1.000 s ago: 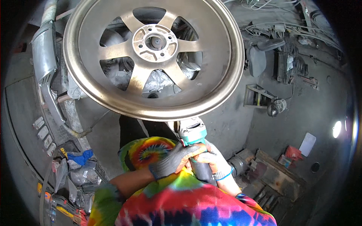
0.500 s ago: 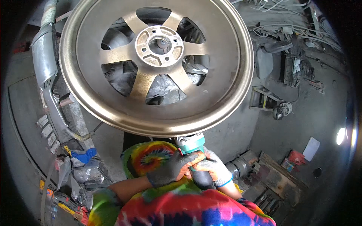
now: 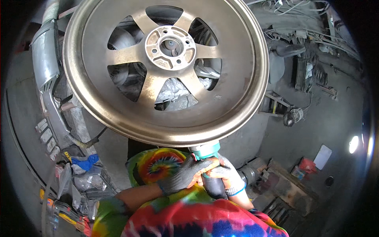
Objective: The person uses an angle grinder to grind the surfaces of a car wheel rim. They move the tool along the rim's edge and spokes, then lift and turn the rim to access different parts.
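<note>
A large bronze-coloured wheel rim with several spokes faces me, its round hub centre showing bolt holes. Below its lower edge, both my gloved hands wrap round a green and black power grinder. My left hand, in a dark glove with orange finger parts, closes on the tool's left side. From the right, my right hand, gloved in grey and orange with a blue-edged white cuff, grips it too. The tool's head meets or sits just under the rim's lower lip; its working face is hidden.
At left hangs a long silver bumper-like part. Lower left are plastic bags, a blue cloth and tools. A small motor-like device rests on the floor at right, near a wooden board and a red bag. Cables run upper right.
The grinder and both hands have shifted slightly to the right along the rim's lower edge. The whole view has also moved a little; both hands keep their grip.
</note>
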Motion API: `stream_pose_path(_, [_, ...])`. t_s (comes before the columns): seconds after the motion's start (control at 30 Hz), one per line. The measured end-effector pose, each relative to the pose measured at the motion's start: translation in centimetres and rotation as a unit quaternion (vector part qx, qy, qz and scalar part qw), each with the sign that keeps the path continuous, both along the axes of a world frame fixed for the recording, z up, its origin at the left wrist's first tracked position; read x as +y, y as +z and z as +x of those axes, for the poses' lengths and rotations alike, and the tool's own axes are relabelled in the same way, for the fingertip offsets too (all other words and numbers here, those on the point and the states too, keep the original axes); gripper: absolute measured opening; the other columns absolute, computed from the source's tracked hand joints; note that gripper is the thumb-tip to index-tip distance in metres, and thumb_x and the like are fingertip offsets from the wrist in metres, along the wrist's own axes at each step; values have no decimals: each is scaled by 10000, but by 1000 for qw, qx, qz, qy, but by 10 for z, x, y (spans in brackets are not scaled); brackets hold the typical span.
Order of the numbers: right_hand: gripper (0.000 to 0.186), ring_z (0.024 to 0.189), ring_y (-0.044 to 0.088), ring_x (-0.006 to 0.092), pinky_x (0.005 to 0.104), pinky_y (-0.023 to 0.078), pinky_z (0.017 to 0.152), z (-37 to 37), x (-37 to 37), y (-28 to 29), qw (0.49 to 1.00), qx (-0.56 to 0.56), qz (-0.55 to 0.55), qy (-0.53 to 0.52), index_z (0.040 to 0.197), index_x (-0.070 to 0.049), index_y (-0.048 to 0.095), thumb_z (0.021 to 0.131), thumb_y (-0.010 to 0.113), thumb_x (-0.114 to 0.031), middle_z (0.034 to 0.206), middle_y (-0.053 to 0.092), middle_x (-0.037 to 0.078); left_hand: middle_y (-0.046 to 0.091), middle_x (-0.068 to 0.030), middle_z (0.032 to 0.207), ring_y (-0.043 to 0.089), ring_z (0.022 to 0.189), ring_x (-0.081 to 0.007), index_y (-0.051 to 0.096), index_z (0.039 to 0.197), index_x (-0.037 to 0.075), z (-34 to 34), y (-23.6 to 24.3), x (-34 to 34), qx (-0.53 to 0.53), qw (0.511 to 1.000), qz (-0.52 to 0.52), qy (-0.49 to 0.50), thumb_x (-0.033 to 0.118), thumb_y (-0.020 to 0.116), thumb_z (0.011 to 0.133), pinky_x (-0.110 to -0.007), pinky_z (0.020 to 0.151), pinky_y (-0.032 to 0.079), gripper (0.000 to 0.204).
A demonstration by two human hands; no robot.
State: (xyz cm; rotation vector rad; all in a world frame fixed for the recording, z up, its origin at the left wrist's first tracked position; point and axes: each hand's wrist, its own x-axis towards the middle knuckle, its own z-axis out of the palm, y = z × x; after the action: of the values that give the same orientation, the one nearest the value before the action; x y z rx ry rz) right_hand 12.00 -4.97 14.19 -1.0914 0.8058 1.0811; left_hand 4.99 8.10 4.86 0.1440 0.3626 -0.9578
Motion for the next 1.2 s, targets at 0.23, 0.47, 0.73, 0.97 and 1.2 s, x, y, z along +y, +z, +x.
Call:
stream_pose_path(0.23, [516, 780, 620, 203, 315, 506, 752, -10, -1, -5, 999, 30, -10, -2, 1239, 1, 470, 765, 674, -28, 990, 615, 121, 587, 46, 1027, 464, 655, -26, 511, 1235, 115, -4, -3, -2, 5, 999, -36, 23, 390, 427, 965, -181, 500, 354, 394])
stream_pose_path(0.47, [494, 798, 614, 216, 315, 498, 718, -8, 7, -1, 999, -2, -16, 27, 1217, 1, 479, 770, 670, -83, 963, 612, 138, 581, 33, 900, 446, 594, -36, 559, 1154, 132, -1, -2, 1, 34, 992, -111, 53, 373, 461, 956, -185, 443, 314, 327])
stream_pose_path(0.73, [485, 805, 618, 214, 316, 508, 713, -5, 9, 2, 999, -8, -26, 17, 1215, 5, 466, 779, 666, -62, 959, 608, 126, 539, 44, 835, 432, 613, -33, 561, 1139, 124, 4, 1, -2, 45, 996, -67, 42, 312, 467, 961, -195, 465, 312, 275])
stream_pose_path(0.97, [463, 809, 620, 215, 320, 506, 705, -1, 8, 6, 1000, 12, -26, 0, 1194, 0, 481, 775, 661, -76, 980, 604, 124, 498, 38, 705, 387, 556, -32, 565, 1074, 97, 22, 19, 7, 64, 997, -17, 34, 279, 514, 962, -188, 479, 306, 219])
stream_pose_path(1.2, [484, 798, 614, 201, 317, 513, 713, -5, 10, 1, 1000, -3, -21, 1, 1199, 0, 477, 768, 686, -68, 961, 608, 118, 477, 45, 708, 373, 553, -34, 556, 1073, 107, -6, -2, -6, 124, 982, -136, 53, 299, 522, 956, -198, 492, 304, 228])
